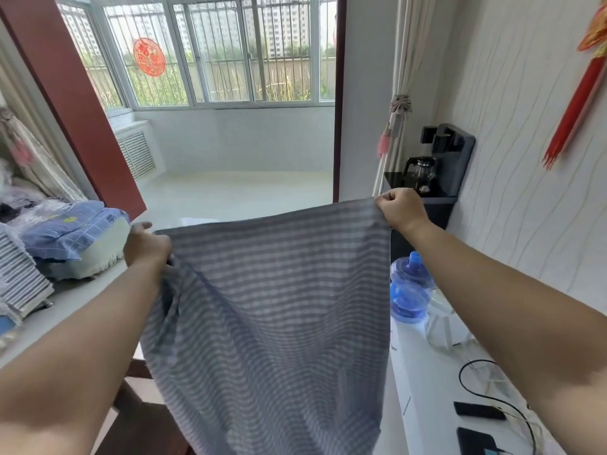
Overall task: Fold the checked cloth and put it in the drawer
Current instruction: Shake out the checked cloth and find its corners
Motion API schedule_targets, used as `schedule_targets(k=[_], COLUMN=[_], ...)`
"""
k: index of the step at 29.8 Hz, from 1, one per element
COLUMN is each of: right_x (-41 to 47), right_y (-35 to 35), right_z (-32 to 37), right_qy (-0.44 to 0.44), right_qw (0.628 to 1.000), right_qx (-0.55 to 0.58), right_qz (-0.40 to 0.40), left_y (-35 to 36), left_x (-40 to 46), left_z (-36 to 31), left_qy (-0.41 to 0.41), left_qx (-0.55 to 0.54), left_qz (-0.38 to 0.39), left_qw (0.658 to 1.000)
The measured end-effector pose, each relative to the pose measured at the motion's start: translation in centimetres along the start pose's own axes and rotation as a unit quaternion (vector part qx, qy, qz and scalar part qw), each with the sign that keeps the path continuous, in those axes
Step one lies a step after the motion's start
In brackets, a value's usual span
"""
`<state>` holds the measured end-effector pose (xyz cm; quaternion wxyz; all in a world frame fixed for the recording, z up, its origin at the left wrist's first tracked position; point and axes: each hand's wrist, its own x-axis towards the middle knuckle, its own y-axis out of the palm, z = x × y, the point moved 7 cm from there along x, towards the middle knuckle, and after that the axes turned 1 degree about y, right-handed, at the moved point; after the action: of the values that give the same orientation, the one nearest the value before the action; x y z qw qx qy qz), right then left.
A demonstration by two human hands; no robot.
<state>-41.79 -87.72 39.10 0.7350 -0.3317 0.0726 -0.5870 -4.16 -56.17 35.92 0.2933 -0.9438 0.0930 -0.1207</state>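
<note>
The grey-blue checked cloth point(272, 310) hangs spread out in the air in front of me, its top edge stretched between my two hands. My left hand point(146, 246) grips the upper left corner, with some cloth bunched under it. My right hand point(399, 208) pinches the upper right corner, held a little higher. The cloth's lower part drops out of the bottom of the view. No drawer shows in this view.
A white counter point(430, 372) on the right carries a blue water bottle point(409, 290), a black cable point(492, 389) and dark phones point(479, 410). A black tea machine point(440, 165) stands by the wall. Folded bedding point(75, 231) lies on the left surface.
</note>
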Motion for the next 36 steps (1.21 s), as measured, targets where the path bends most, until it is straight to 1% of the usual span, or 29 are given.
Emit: schedule_targets(k=[2,4,6,8,10,11,12,13,15,17,19,20,22,25,28,31,34,36], right_x=[-0.9,-2.3,-3.7,-5.2,-6.4,-6.9,-7.4,-7.8,-8.6,-8.9,-9.4,-9.4,-9.8,-10.8,-12.2,-13.3,-14.5,-15.1], right_y=[1.3,3.4,5.6,7.6,8.8,9.1,9.4,9.7,10.2,10.4,10.2,10.5,11.6,13.2,13.9,14.2,14.3,14.2], right_z=[1.2,3.3,5.7,7.9,9.6,10.3,10.8,11.1,11.2,10.9,10.4,9.7,7.2,2.3,-3.1,-8.4,-12.7,-14.2], right_qy=[-0.021,-0.054,-0.098,-0.135,-0.157,-0.163,-0.171,-0.179,-0.18,-0.173,-0.174,-0.164,-0.122,-0.083,-0.033,0.027,0.095,0.118], right_qw=[1.0,0.997,0.991,0.984,0.977,0.975,0.972,0.968,0.963,0.96,0.955,0.952,0.948,0.953,0.96,0.961,0.949,0.947], right_qx=[0.006,0.014,0.026,0.031,0.045,0.054,0.06,0.065,0.096,0.147,0.181,0.196,0.196,0.106,0.029,-0.043,-0.096,-0.093], right_qz=[0.018,0.054,0.085,0.114,0.136,0.143,0.151,0.161,0.174,0.163,0.156,0.17,0.221,0.272,0.275,0.271,0.285,0.284], left_y=[1.0,2.4,4.1,5.8,7.4,7.9,8.4,8.7,8.9,9.2,9.2,9.0,8.2,6.0,2.7,-0.8,-3.3,-3.9], left_x=[-0.9,-2.6,-5.1,-8.1,-10.9,-12.1,-12.8,-13.1,-13.1,-12.9,-13.0,-13.0,-12.8,-11.9,-10.5,-8.0,-4.7,-2.5], left_z=[-2.3,-4.7,-7.5,-10.3,-12.4,-13.1,-13.5,-13.7,-13.7,-13.2,-13.1,-13.1,-13.6,-14.7,-15.8,-15.4,-13.3,-11.2], left_qy=[0.056,0.112,0.168,0.225,0.27,0.29,0.306,0.32,0.324,0.318,0.319,0.324,0.332,0.314,0.282,0.229,0.16,0.117], left_qx=[-0.015,-0.035,-0.048,-0.07,-0.076,-0.054,-0.023,0.013,0.083,0.129,0.131,0.12,0.091,0.02,-0.099,-0.203,-0.291,-0.304], left_qz=[0.025,0.058,0.114,0.206,0.312,0.347,0.362,0.358,0.33,0.323,0.322,0.318,0.301,0.261,0.198,0.107,0.026,-0.016], left_qw=[0.998,0.991,0.978,0.95,0.908,0.89,0.88,0.877,0.883,0.882,0.881,0.883,0.889,0.913,0.934,0.946,0.943,0.945])
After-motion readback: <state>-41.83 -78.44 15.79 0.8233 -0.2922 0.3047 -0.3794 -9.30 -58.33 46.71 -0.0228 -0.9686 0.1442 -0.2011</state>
